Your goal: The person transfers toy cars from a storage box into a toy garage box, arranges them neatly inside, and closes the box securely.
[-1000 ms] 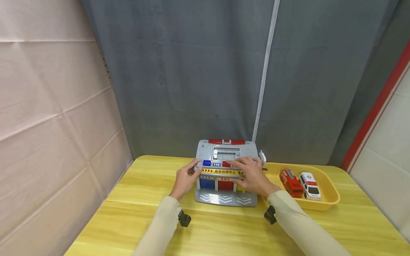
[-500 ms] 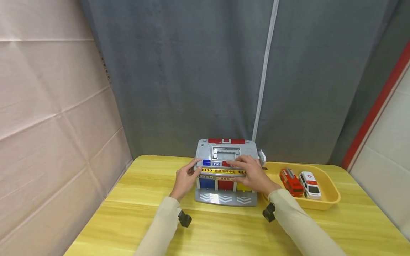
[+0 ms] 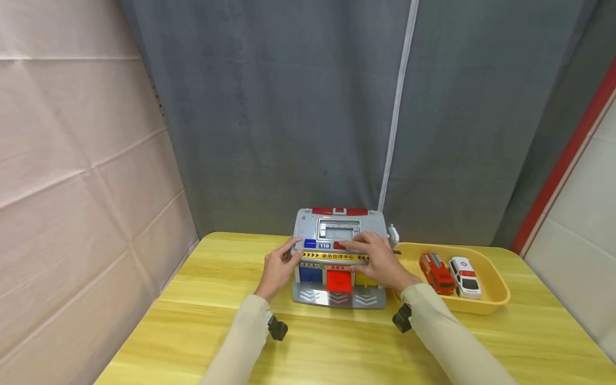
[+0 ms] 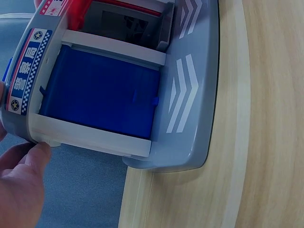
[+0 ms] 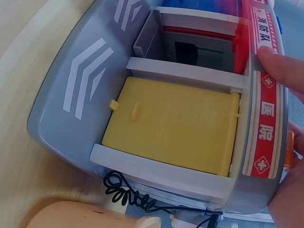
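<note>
"While I watch the head view from my desk, where do you put the garage [image 3: 332, 257]?"

"On the table [image 3: 346, 353], between the hands. My feed shows the left hand [image 3: 279, 271] pinching the left front corner of the roof [image 3: 308, 227], thumb in front, fingers on top. The right hand [image 3: 382, 263] spans the roof's front edge, thumb below, index fingertip at the red button [image 3: 338, 245]. How hard either grips, I can't tell."

"And the red door [image 3: 339, 281]?"

"Tilted out over the ramp [image 3: 312, 300]. To the right I see the tray [image 3: 481, 307], fire truck [image 3: 437, 274] and ambulance [image 3: 464, 277] side by side in it."

"What does my left wrist view give?"

"The blue door [image 4: 102, 92], closed, and a fingertip under the roof's corner. Most of that hand is cropped out."

"Right wrist?"

"The yellow door [image 5: 171, 123] is closed; the bay [image 5: 199, 52] beside it gapes. I see the thumb on the end of the sign [image 5: 262, 28] over that bay, the other fingers partly hidden behind the roof. A coiled cord [image 5: 137, 198] hangs alongside."
</note>
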Motion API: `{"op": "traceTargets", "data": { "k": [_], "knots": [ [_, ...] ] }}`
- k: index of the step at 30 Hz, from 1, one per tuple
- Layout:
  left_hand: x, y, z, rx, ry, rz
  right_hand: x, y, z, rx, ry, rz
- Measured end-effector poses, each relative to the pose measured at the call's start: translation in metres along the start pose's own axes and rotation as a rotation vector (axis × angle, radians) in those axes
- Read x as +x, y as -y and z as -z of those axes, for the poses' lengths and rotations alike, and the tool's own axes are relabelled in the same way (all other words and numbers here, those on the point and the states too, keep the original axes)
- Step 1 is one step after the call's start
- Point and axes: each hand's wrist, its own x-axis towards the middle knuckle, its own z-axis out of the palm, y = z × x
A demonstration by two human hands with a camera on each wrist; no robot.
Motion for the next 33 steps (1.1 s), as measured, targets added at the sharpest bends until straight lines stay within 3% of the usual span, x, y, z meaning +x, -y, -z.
{"op": "traceTargets", "data": {
  "k": [17, 24, 33],
  "knots": [
    [0.001, -0.003, 0.003, 0.012, 0.013, -0.009, 0.000, 0.000, 0.000, 0.017, -0.005, -0.009],
    [0.005, -0.005, 0.007, 0.060, 0.058, -0.010, 0.001, -0.002, -0.003, 0.028, -0.007, -0.014],
    [0.015, -0.006, 0.001, 0.150, 0.117, -0.038, 0.000, -0.003, -0.003, 0.024, -0.014, -0.020]
  ]
}}
